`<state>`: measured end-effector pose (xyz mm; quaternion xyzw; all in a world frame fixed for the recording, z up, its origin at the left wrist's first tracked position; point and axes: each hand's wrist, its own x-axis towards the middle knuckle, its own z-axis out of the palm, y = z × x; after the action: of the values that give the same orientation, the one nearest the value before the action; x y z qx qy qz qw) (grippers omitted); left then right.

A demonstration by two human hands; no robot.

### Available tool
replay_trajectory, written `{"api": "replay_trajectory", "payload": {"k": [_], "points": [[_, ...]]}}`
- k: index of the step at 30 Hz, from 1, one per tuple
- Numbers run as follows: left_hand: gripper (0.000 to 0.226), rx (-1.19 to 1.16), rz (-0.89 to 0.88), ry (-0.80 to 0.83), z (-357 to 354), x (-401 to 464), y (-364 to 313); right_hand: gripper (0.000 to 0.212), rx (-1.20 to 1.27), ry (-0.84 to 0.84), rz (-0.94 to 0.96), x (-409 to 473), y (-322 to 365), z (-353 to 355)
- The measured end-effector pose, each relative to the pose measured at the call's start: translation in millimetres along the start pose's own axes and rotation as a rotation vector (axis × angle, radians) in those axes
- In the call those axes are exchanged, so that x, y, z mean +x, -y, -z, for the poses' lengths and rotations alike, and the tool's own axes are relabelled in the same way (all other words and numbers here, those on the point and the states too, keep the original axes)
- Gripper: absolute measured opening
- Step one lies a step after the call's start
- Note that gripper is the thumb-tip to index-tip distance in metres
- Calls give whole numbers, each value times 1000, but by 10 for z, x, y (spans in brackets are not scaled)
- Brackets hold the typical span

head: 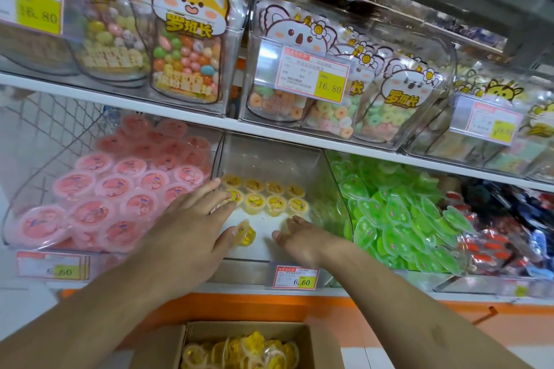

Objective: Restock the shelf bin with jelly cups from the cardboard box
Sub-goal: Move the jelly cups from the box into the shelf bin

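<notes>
- plainly, both hands are inside the clear middle bin (pixel 332 189), which sits on the lower shelf between the pink cups (pixel 114 189) on its left and the green cups (pixel 398 213) on its right.
- the left hand (pixel 192 225) lies flat with fingers spread over the left end of the yellow jelly cups (pixel 269 198); it grips nothing, and looks to be nudging them into line.
- those cups stand lid-up in 2 rows against the back part of the bin, probably so the labels face the shopper and the front floor stays free for more.
- 1 tipped cup (pixel 244 234) lies on its side just beside the left thumb, apart from the rows.
- the right hand (pixel 299 237) is open and loosely curled, palm turned inward, holding nothing, near the bin's front lip.
- the cardboard box (pixel 323 344) sits open below the shelf edge, close at hand, with many yellow cups heaped loose inside.
- the bin floor is white and mostly bare, so the restock seems early.
- around it: a shop aisle, price tag (pixel 296 277) on the bin front, candy jars on the shelf above.
</notes>
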<state>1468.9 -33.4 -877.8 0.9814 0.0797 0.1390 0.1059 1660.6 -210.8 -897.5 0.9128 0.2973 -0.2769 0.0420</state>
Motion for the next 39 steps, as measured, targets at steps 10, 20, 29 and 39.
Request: {"api": "replay_trajectory", "payload": {"k": [10, 20, 29, 39], "points": [[76, 7, -15, -29, -44, 3, 24, 85, 15, -36, -27, 42, 25, -28], [66, 14, -31, -49, -88, -13, 47, 59, 92, -101, 289, -328, 342, 140], [62, 10, -52, -53, -93, -18, 44, 58, -49, -166, 307, -230, 333, 139], [64, 10, -42, -45, -90, -20, 38, 49, 89, -27, 377, -312, 289, 129]]}}
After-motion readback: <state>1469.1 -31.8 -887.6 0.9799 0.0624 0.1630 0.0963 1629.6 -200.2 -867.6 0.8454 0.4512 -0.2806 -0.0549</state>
